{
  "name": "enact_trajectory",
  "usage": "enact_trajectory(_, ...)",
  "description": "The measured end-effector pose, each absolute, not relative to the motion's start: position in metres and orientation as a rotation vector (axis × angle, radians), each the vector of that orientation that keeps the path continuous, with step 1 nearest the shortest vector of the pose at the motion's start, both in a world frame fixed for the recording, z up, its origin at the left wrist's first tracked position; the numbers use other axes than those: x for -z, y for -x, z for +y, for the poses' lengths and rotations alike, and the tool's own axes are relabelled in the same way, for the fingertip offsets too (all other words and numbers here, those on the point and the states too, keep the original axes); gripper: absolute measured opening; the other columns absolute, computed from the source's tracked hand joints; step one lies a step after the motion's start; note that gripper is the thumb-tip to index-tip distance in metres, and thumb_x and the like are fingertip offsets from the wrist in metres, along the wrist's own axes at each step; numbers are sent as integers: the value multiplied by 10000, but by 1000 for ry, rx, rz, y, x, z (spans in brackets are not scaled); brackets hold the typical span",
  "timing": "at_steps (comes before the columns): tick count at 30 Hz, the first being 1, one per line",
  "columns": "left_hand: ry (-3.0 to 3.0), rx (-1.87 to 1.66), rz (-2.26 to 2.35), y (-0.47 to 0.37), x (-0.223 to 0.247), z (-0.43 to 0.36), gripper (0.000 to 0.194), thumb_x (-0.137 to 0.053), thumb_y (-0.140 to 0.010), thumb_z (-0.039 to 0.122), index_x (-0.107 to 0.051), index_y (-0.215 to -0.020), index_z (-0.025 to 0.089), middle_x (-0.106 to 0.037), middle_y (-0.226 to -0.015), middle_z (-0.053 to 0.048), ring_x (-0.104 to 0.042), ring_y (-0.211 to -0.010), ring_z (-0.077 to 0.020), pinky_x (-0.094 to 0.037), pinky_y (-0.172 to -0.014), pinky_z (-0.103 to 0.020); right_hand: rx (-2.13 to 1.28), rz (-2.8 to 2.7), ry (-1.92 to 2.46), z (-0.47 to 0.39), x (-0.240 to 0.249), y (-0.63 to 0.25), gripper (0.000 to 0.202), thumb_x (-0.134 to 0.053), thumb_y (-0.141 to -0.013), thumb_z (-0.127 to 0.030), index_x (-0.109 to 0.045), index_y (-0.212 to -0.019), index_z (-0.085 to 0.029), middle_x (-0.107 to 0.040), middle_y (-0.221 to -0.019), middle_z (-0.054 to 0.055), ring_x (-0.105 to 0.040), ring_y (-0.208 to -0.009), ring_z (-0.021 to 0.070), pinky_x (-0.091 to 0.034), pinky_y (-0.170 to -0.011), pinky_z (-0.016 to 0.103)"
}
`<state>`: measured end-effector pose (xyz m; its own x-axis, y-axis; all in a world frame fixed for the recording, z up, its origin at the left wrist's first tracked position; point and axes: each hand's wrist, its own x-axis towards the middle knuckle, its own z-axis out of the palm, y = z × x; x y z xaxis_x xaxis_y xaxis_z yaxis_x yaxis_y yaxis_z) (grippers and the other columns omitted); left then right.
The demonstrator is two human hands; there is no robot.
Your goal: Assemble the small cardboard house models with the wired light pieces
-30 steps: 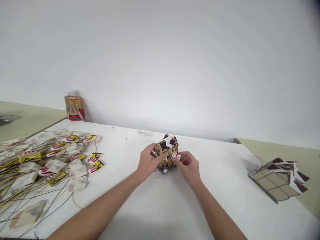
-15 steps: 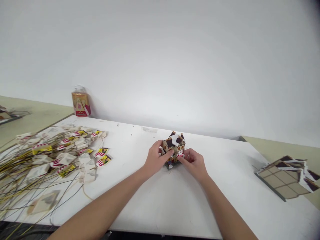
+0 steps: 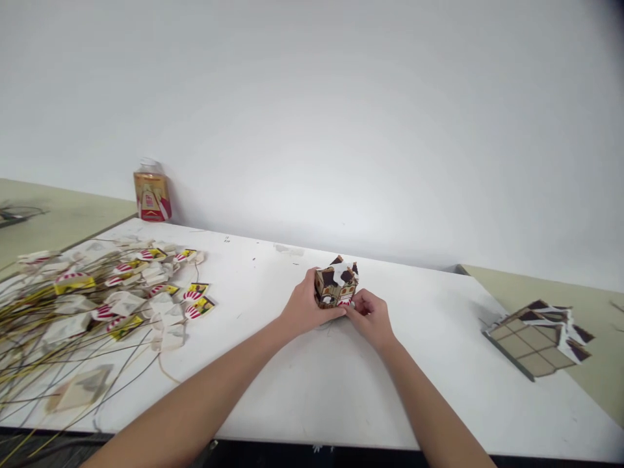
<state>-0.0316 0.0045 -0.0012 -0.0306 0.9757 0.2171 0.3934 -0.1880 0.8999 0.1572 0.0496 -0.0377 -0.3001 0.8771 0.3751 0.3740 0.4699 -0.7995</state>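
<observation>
The left hand (image 3: 304,304) clasps a tilted miniature house (image 3: 337,278) over the middle of the white tabletop (image 3: 429,338). The right hand (image 3: 373,317) pinches what looks like its striped awning (image 3: 346,301).

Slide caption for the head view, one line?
Left hand and right hand on a model house at a white table, wires and striped pieces at left, a second model house at right.
</observation>
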Motion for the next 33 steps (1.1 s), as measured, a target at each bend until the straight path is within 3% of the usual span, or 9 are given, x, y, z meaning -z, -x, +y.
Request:
enact_trajectory(7,-1707,-1146,1419,35,7,11,930,-856,-485,403,-357,-1250,231,-622,-1157,-82,-598,-1056,-280,-486,-840,-379,-689,-1906,1053,53,37,-162,389,-705,-713,-445,-425,-604,-199,-369,-532,-67,-314,-511,78,-278,-470,216)
enact_trajectory(17,-1721,-1165,1460,32,6,13,756,-816,-540,410,-407,-1152,237,-654,-1039,-43,-634,-926,-241,-495,-762,-338,-725,-1920,1041,57,41,-164,444,-768,-643,-489,-446,-573,-192,-344,-527,-68,-288,-517,75,-253,-474,224)
enact_trajectory(23,-1804,-1195,1420,34,-1,13,723,-775,-566,356,-428,-1191,249,-660,-1011,-29,-642,-880,-218,-502,-749,-316,-554,-1909,1109,56,32,-168,477,-805,-555,-527,-461,-613,-201,-366,-555,-65,-289,-529,82,-262,-482,232)
enact_trajectory(28,-1792,-1216,1373,36,-1,14,738,-766,-562,344,-427,-1208,238,-658,-1044,-38,-640,-888,-209,-507,-766,-308,-455,-1828,1116,54,30,-167,608,-830,-481,-535,-473,-852,-213,-501,-769,-27,-421,-637,115,-376,-536,241)
enact_trajectory(31,-1828,-1243,1317,36,-1,13,735,-751,-569,304,-424,-1224,237,-654,-1047,-33,-633,-886,-194,-502,-761,-289,-488,-1861,1057,53,29,-166,823,-841,-488,-525,-460,-1144,-207,-562,-1077,75,-545,-870,198,-471,-635,293)
enact_trajectory(33,-1862,-1251,1277,37,-1,13,733,-741,-566,265,-429,-1228,241,-648,-1051,-26,-626,-892,-187,-497,-773,-280,-539,-1914,986,53,29,-167,956,-850,-502,-506,-404,-1292,-204,-529,-1248,125,-547,-1058,257,-503,-797,365)
